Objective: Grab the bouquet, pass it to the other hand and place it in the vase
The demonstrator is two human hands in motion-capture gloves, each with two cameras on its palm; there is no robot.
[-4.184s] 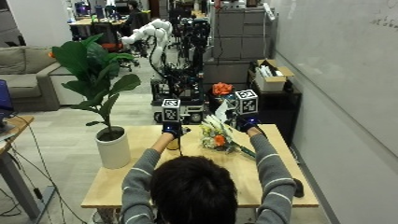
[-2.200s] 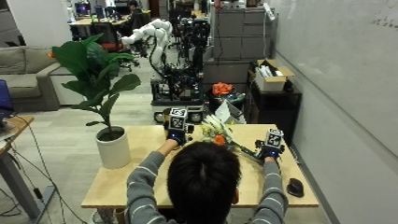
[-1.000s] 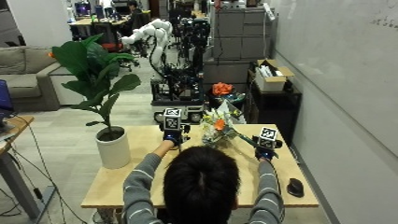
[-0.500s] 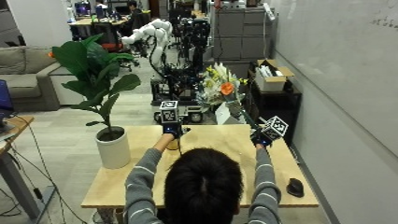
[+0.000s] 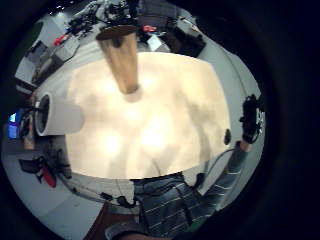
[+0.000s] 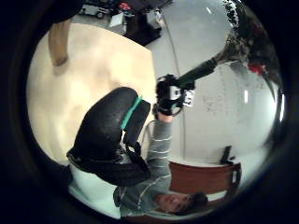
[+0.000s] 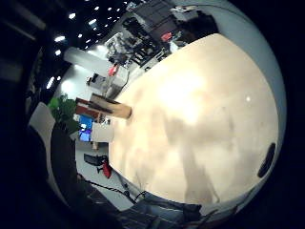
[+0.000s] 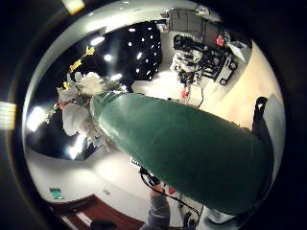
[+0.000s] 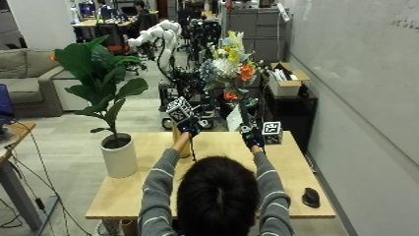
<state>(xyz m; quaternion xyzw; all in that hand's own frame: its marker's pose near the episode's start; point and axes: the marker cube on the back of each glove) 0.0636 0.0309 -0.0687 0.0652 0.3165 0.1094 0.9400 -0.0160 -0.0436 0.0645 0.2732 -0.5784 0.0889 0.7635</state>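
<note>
My right hand point(image 9: 252, 138) grips the green-wrapped stem point(image 8: 182, 148) of the bouquet point(image 9: 225, 64) and holds it upright above the far side of the table point(image 9: 131, 196). The flowers are white, yellow, orange and blue. The left thumb side palm view shows that hand point(image 6: 169, 95) round the stem point(image 6: 196, 72). My left hand point(image 9: 188, 127) is raised beside it, apart from the bouquet, and holds nothing. The tall tan vase point(image 5: 120, 57) stands on the table below my left hand; my left forearm mostly hides it in the outside view. It also shows as the vase point(image 7: 112, 107) in the right little finger side view.
A white pot point(image 9: 119, 157) with a large-leafed green plant stands at the table's left end. A black computer mouse point(image 9: 310, 196) lies near the right front corner. Cabinets, boxes and equipment stand behind the table.
The bouquet went from lying on the table between both hands to being lifted. In the last half second my right hand carried it left, higher and more upright; my left hand is off it.
</note>
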